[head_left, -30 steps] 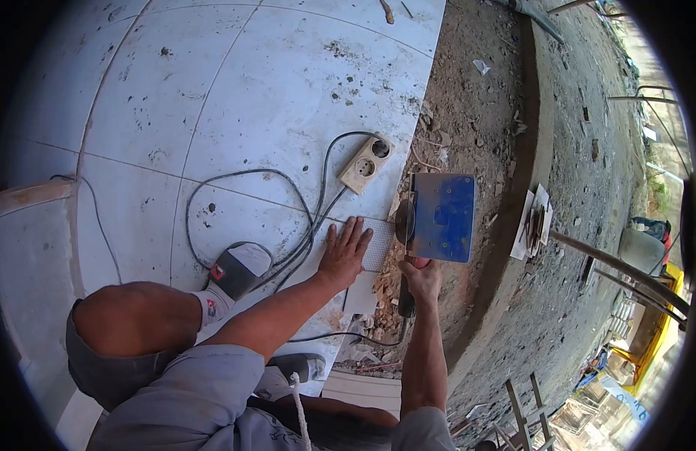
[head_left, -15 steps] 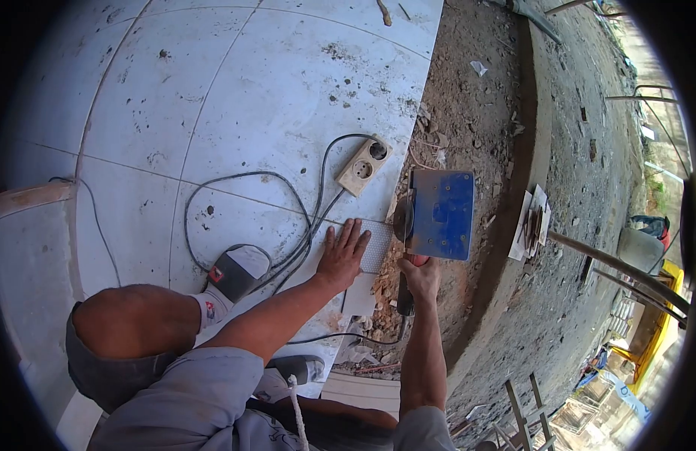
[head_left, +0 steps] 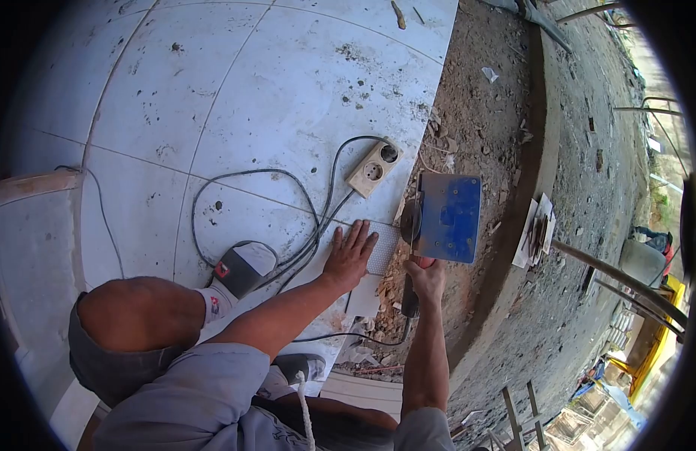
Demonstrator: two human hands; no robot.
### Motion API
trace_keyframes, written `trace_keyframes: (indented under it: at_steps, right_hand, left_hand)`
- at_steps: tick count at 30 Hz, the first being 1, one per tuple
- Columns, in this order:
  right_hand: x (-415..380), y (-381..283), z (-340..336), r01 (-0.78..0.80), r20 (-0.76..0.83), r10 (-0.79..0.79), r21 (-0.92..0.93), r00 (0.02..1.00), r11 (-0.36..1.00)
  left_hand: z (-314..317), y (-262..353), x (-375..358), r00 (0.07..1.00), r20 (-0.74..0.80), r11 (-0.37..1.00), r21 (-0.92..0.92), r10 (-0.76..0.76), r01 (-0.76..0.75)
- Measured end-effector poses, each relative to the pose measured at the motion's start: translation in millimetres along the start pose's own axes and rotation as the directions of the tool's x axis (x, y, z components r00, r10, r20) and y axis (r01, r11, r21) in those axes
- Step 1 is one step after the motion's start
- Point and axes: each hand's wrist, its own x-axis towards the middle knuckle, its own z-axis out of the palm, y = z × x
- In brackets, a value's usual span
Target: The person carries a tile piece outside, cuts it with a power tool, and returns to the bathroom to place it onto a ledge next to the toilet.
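Observation:
My right hand (head_left: 426, 279) is closed round the red and black body of a handheld tile cutter (head_left: 449, 218). Its blue metal base plate faces up toward me, with the dark round disc guard along the left side. The cutter's disc side is right at the edge of a small tile piece (head_left: 382, 246) with a dimpled underside. Flat with fingers spread, my left hand (head_left: 351, 255) presses on the tile piece's left edge and the white floor. Another pale tile piece (head_left: 362, 297) lies just below it.
A two-socket extension block (head_left: 375, 168) with a plug in it lies above my left hand, its black cable (head_left: 307, 179) looping across the floor tiles (head_left: 273, 98). Broken tile offcuts (head_left: 534, 231) rest on the concrete ledge. Rubble fills the strip beside the floor edge.
The whole view has shifted slightly to the right. Both hands, the cutter and the tile piece keep nearly the same places relative to each other.

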Motion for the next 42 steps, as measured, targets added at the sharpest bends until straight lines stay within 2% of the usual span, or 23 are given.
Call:
trace_keyframes:
  at_steps: [2, 7, 10, 12, 14, 16, 19, 21, 24, 27, 29, 37, 42]
  right_hand:
    - [3, 4, 1, -0.032, 0.036, 0.031, 0.026, 0.999, 0.999]
    - [1, 3, -1, -0.063, 0.071, 0.06, 0.047, 0.996, 0.997]
    - [1, 7, 2, -0.018, 0.027, 0.017, 0.013, 0.999, 1.0]
    - [0, 8, 3, -0.035, 0.032, 0.033, 0.085, 0.999, 0.996]
    - [-1, 8, 2, -0.029, 0.033, 0.027, 0.09, 0.999, 0.995]
    - [-2, 9, 2, -0.021, 0.035, 0.017, 0.099, 0.999, 0.995]
    - [-3, 1, -2, -0.079, 0.062, 0.075, 0.073, 0.995, 0.994]
    - [-4, -7, -9, -0.142, 0.175, 0.136, 0.017, 0.975, 0.99]
    - [-5, -6, -9, -0.164, 0.185, 0.158, 0.02, 0.97, 0.986]
    - [-4, 2, -6, -0.152, 0.177, 0.146, 0.018, 0.973, 0.988]
    - [-5, 4, -7, -0.16, 0.179, 0.156, 0.007, 0.972, 0.987]
    - [1, -17, -16, -0.158, 0.175, 0.164, -0.048, 0.971, 0.986]
    - [-1, -23, -16, -0.101, 0.161, 0.112, -0.075, 0.981, 0.992]
  left_hand:
    - [-4, 1, 0, 0.997, 0.077, 0.999, -0.033, -0.013, 0.015]
    - [-3, 1, -1, 0.997, 0.074, 0.999, -0.038, -0.013, 0.016]
    - [-2, 1, -1, 0.998, 0.066, 0.999, -0.038, -0.016, 0.018]
    - [-1, 0, 0, 0.998, 0.066, 0.999, -0.037, -0.016, 0.018]
    - [3, -1, -1, 1.0, -0.005, 0.999, -0.039, -0.001, 0.001]
    - [0, 0, -1, 0.999, 0.033, 0.999, -0.047, -0.009, 0.011]
    - [-2, 0, 0, 0.998, 0.069, 0.998, -0.052, -0.016, 0.02]
    - [-2, 0, -1, 0.998, 0.069, 0.999, -0.05, -0.014, 0.017]
    - [-2, -1, -1, 0.998, 0.062, 0.998, -0.061, -0.011, 0.015]
    - [0, -2, -1, 0.998, 0.063, 0.998, -0.066, -0.008, 0.013]
    - [5, -2, -1, 1.0, -0.018, 0.999, -0.051, 0.003, -0.004]
    - [6, -2, -2, 1.0, -0.025, 0.998, -0.061, 0.013, -0.014]
    - [6, -2, -2, 0.999, -0.031, 0.998, -0.057, 0.012, -0.014]
